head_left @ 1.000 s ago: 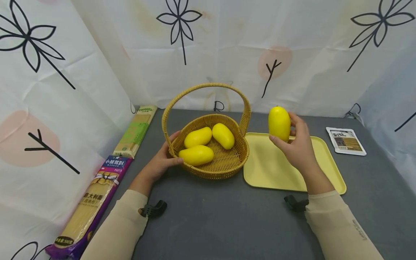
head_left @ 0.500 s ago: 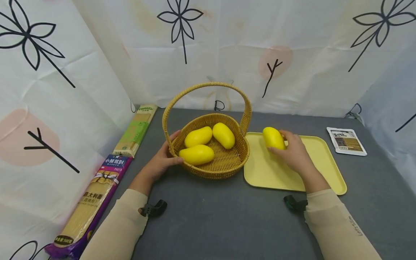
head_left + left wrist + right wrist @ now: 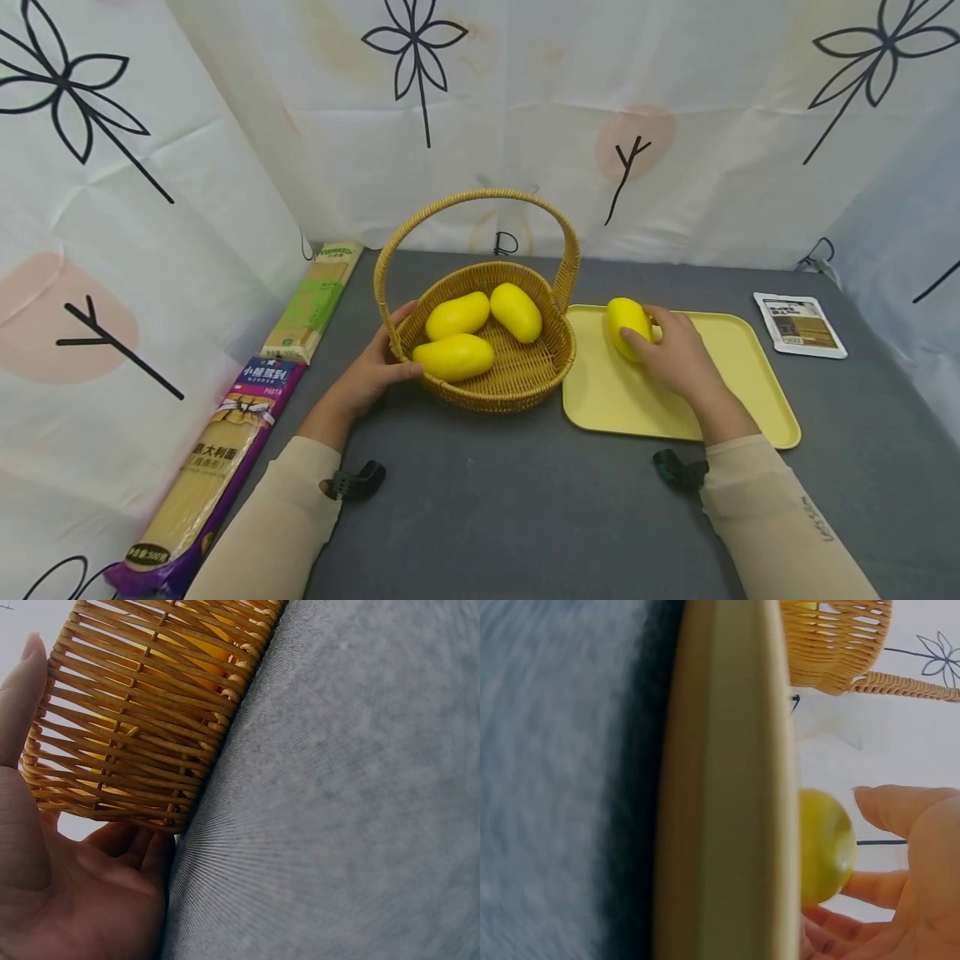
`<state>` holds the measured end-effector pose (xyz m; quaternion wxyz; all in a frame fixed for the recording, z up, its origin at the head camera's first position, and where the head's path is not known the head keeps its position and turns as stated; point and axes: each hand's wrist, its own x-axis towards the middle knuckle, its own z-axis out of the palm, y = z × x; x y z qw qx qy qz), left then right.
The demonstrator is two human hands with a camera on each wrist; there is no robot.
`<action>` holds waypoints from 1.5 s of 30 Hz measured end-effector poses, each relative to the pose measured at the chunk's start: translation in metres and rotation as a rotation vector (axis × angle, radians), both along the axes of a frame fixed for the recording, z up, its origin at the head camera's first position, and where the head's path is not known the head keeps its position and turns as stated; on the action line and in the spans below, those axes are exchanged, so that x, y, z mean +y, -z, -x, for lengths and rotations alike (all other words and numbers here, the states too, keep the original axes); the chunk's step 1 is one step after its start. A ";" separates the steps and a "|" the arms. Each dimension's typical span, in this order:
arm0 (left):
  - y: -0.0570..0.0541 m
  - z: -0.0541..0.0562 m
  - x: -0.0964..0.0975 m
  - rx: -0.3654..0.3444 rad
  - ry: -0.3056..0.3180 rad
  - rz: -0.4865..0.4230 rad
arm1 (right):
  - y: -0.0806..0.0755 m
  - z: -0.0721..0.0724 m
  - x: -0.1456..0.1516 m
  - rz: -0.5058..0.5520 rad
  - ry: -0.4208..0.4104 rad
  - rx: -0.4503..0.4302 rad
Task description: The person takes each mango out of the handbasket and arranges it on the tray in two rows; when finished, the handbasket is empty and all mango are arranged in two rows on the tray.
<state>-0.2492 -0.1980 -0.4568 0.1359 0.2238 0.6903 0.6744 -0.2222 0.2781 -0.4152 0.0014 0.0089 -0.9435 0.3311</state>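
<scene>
My left hand (image 3: 378, 362) grips the left side of a wicker basket (image 3: 498, 404), thumb over the rim; in the left wrist view its fingers (image 3: 124, 844) reach under the woven wall. Inside the basket lie three yellow mangoes, one a front mango (image 3: 453, 358). Over at the right, my right hand (image 3: 678, 350) holds another mango (image 3: 621, 317), low at the back left of a pale yellow tray (image 3: 720, 400). Its thumb crosses the near side and its fingers lie on the right side. The tray's edge hides part of this mango in the right wrist view.
Along the left stand a purple pasta pack (image 3: 217, 467) and a green noodle pack (image 3: 311, 300). A small white packet (image 3: 800, 325) lies right of the tray. The basket's tall handle (image 3: 480, 196) arches upward. A patterned white curtain (image 3: 517, 125) encloses the grey table (image 3: 480, 517).
The right hand has lowered its mango from above the tray down to the tray's back left part, and the mango has tipped over. The left hand and basket stay in place.
</scene>
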 end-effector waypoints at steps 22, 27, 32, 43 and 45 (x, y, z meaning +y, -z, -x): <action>0.001 0.000 -0.001 0.003 -0.003 0.010 | 0.000 0.000 0.003 0.055 -0.004 -0.014; 0.003 0.001 -0.001 0.003 0.000 0.005 | -0.001 0.000 0.003 0.043 -0.002 -0.014; 0.002 0.001 -0.001 0.002 0.006 -0.001 | -0.007 0.000 0.008 0.026 -0.005 -0.036; 0.001 -0.001 -0.001 0.007 0.006 -0.003 | -0.027 -0.008 0.008 0.054 -0.043 -0.019; 0.000 -0.001 0.000 0.007 0.004 -0.001 | -0.030 -0.009 0.008 0.061 -0.064 -0.004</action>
